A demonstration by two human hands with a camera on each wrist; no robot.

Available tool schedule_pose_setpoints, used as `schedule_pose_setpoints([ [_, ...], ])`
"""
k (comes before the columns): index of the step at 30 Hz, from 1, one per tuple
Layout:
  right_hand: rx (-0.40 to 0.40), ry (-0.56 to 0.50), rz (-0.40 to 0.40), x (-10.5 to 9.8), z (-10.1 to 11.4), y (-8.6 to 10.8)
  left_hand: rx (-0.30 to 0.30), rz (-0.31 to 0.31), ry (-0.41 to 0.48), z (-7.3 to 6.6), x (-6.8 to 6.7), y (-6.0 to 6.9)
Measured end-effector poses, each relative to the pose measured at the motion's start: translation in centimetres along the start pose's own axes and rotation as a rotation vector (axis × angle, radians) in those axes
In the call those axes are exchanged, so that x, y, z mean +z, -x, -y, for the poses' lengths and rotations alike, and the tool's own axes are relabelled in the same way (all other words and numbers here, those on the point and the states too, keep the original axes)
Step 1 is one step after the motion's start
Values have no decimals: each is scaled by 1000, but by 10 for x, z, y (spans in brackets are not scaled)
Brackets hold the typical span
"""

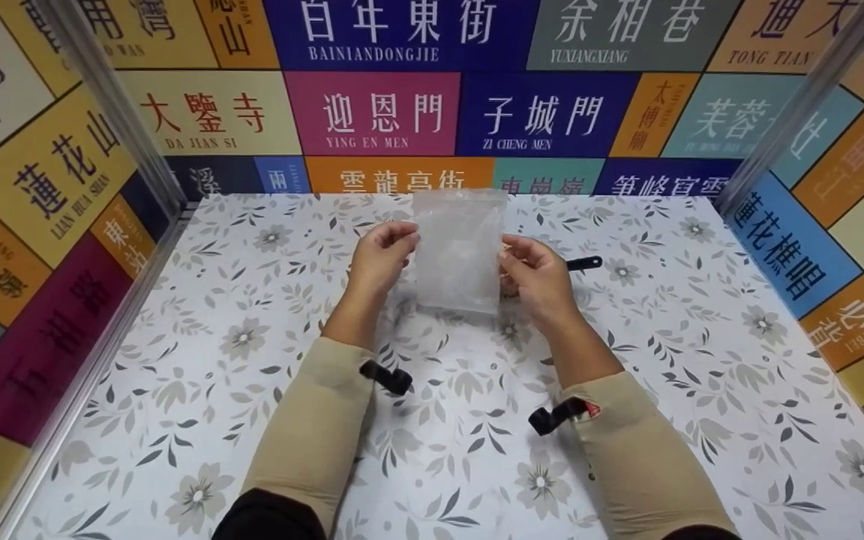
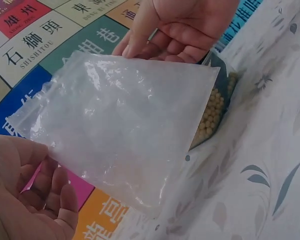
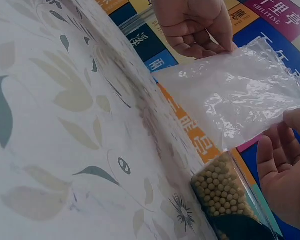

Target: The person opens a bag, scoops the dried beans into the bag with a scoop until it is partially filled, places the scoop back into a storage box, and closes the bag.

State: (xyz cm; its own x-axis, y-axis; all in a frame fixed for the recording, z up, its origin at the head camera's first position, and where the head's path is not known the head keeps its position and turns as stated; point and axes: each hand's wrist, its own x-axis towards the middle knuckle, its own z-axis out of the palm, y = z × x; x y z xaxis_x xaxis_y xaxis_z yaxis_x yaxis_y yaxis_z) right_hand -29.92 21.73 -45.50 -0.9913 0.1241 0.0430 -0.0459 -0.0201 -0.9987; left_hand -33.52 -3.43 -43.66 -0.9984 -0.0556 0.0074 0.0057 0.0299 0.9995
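Note:
A translucent zip bag [image 1: 458, 255] is held up over the table, looking flat, with nothing visible inside. At its left edge, my left hand [image 1: 383, 259] pinches the plastic between thumb and fingers. On the opposite edge, my right hand [image 1: 538, 274] pinches it the same way, as the right wrist view also shows. Behind the bag and close to my right hand is a clear pack of round yellowish beans [image 3: 222, 190] with a dark green part; the bag and hand hide most of it in the head view.
A black handle [image 1: 586, 263] with a hole in its end pokes out to the right of my right hand; its other end is hidden. The table wears a white leaf-and-flower cloth [image 1: 469, 420]. Colourful panels with writing [image 1: 372, 112] stand at the back and sides.

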Motion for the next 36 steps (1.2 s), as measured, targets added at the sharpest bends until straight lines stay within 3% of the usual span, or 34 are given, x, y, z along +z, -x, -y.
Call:
schedule_pose_setpoints([
  [8, -54, 25, -12, 0, 1, 0, 6, -5, -21, 5, 0, -1],
  [15, -33, 45, -32, 3, 2, 1, 4, 0, -30, 10, 2, -1],
  [23, -36, 56, -35, 3, 5, 1, 22, 10, 43, 8, 8, 4],
  [36, -172, -95, 136, 8, 25, 18, 81, 74, 69, -13, 20, 25],
])
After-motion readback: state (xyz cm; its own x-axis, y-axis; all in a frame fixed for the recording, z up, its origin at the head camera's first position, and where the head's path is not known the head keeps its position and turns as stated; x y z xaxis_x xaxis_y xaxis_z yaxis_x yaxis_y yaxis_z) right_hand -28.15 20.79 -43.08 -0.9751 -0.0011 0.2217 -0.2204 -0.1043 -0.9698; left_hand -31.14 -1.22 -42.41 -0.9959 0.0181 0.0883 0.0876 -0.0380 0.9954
